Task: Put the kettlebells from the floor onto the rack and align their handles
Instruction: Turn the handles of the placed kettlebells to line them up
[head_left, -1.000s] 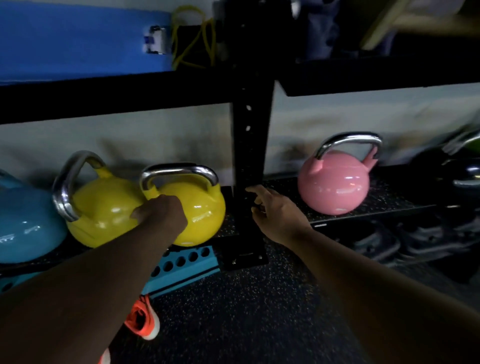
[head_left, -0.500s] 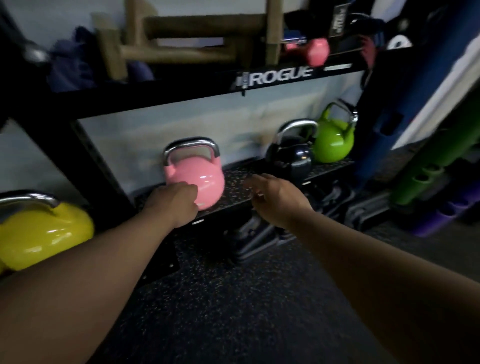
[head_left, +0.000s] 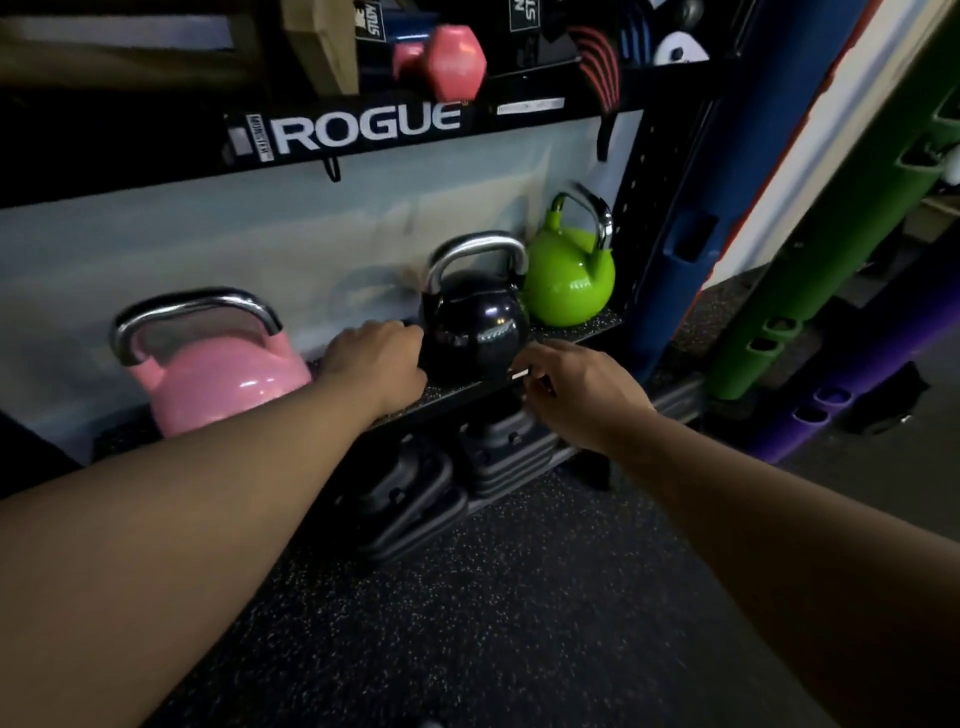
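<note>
Three kettlebells stand on the low rack shelf (head_left: 576, 332): a pink kettlebell (head_left: 223, 379) at the left, a black kettlebell (head_left: 475, 322) in the middle and a green kettlebell (head_left: 569, 280) at the right. The pink and black handles face me; the green handle is turned sideways. My left hand (head_left: 376, 361) rests on the shelf against the black kettlebell's left side, fingers curled. My right hand (head_left: 571, 387) hovers at the shelf's front edge just right of the black kettlebell, fingers loosely bent and empty.
Black stacked plates (head_left: 441, 483) sit under the shelf. A pink dumbbell (head_left: 447, 60) lies on the upper shelf. A blue upright (head_left: 722, 197) and green tubes (head_left: 841, 218) stand to the right. Speckled rubber floor (head_left: 519, 597) lies in front.
My view and both hands have shifted right along the rack, from the yellow kettlebells past the pink one to the black one. My left hand now touches the black kettlebell.
</note>
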